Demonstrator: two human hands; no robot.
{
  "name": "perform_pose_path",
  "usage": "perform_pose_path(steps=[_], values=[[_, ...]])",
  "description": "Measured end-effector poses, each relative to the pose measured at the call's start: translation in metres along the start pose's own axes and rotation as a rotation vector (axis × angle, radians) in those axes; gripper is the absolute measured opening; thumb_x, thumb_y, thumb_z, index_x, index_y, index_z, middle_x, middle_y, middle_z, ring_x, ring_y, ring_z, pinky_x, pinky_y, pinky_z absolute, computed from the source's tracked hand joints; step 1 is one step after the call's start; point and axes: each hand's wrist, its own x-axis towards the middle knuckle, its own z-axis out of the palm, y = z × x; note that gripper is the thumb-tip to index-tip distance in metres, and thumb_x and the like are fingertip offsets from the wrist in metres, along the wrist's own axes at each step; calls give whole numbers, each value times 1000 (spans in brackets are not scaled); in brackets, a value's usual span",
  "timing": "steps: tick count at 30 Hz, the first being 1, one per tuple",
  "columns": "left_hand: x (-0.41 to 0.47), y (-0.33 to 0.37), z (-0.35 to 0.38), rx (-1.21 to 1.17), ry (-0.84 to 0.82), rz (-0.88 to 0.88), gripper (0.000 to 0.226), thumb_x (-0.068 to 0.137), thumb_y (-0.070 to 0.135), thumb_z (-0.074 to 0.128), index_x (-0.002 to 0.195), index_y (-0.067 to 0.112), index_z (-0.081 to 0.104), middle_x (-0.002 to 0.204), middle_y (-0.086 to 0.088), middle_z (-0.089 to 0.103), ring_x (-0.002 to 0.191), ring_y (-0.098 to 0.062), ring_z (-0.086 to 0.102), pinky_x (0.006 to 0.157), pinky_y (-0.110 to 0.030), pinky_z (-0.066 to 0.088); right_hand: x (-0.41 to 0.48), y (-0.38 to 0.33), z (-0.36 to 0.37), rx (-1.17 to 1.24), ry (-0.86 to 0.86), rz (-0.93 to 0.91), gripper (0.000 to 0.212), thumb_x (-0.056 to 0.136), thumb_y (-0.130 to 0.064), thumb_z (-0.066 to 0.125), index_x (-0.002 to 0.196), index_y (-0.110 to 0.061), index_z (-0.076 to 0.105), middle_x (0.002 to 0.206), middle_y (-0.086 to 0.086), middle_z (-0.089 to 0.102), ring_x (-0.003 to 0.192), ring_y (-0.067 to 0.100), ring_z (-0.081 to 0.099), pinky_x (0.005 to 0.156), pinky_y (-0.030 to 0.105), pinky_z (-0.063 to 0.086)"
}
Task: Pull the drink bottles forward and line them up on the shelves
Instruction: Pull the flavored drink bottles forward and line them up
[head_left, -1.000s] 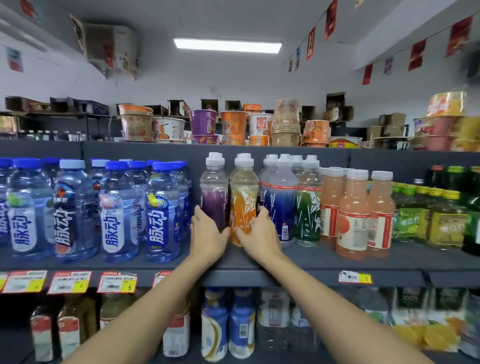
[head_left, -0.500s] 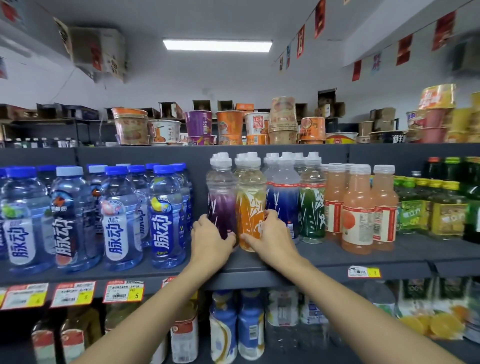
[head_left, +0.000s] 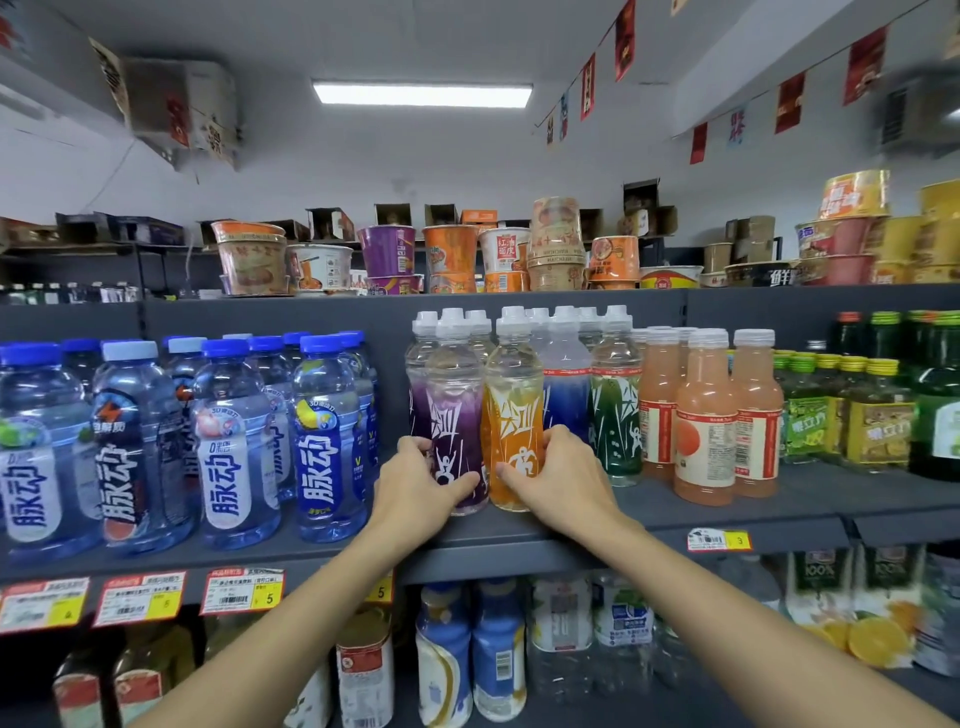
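1. While my left hand (head_left: 415, 488) curls round the lower part of the purple bottle (head_left: 452, 395), my right hand (head_left: 558, 480) grips the lower part of the orange bottle (head_left: 514, 395) just beside it.
2. Both bottles stand upright near the front edge of the middle shelf (head_left: 519, 556); I cannot tell whether they touch each other.
3. More white-capped bottles of the same kind stand behind them, nearer the back edge.
4. Right of the orange one, the blue bottle (head_left: 566, 395) and the green bottle (head_left: 615, 415) sit further back from the front edge.
5. Toward the shelf's left end I see blue-capped bottles (head_left: 327, 441) in rows close to the front edge.
6. Toward the right end stand peach juice bottles (head_left: 704, 415), one of them forward of the rest.
7. Price tags (head_left: 241, 592) hang along the front edge on the left.
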Motion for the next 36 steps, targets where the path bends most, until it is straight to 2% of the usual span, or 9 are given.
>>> perform_pose_path(steps=[8,12,15,18,21,24,27,31,36], values=[[-9,30,24,85,-6,87,81,71,62,77,133,16,52,112,1,66,108,-21,59,93,-36,47,-12,30,-23,0,85,7,55,68,-72,59,99,-28,46,96,-10,56,88,16,60,75,40,53],[-15,47,39,59,-12,115,79,70,63,77,129,17,51,98,10,61,93,-12,54,77,-25,38,-15,49,-35,-6,126,49,57,65,-73,57,99,-29,42,94,-11,56,84,16,59,74,40,53],[-17,55,51,29,-22,133,81,68,63,79,128,15,52,107,3,64,99,-16,60,81,-29,47,-15,59,-41,-6,118,73,59,68,-71,56,105,-27,42,101,-7,57,90,20,60,77,41,53],[-18,58,59,21,-5,137,85,67,64,80,128,14,50,110,-1,63,104,-20,60,90,-36,50,-14,65,-42,-9,110,67,70,76,-65,58,128,-20,44,123,0,58,110,23,59,91,41,51],[-18,54,60,-11,-36,153,88,67,68,78,130,15,48,115,0,61,106,-18,59,91,-36,51,-17,58,-39,-25,286,-20,92,77,-58,66,148,-12,30,143,6,44,130,25,44,109,41,38],[-16,49,47,-51,-75,151,95,75,81,53,140,13,43,123,-4,60,112,-21,59,98,-42,49,-18,37,-39,-48,539,-244,88,76,-48,70,146,-9,33,142,9,39,131,26,39,111,41,35],[0,41,24,-37,-21,222,72,92,63,48,141,9,46,128,-8,60,117,-24,58,103,-43,45,-10,8,-36,-150,595,-464,72,78,-34,68,139,-5,45,141,16,42,131,34,42,111,48,36],[30,36,-12,76,-50,397,21,89,21,66,106,24,55,106,1,55,103,-19,53,96,-35,44,6,-32,-29,-346,541,-546,60,77,-26,67,132,-3,55,144,25,45,139,42,36,116,52,27],[61,41,-36,285,-55,442,71,79,13,72,141,2,39,140,-16,41,131,-31,36,113,-36,29,31,-73,-20,-669,337,-571,63,85,-30,58,140,0,49,154,25,37,148,43,25,123,55,12]])
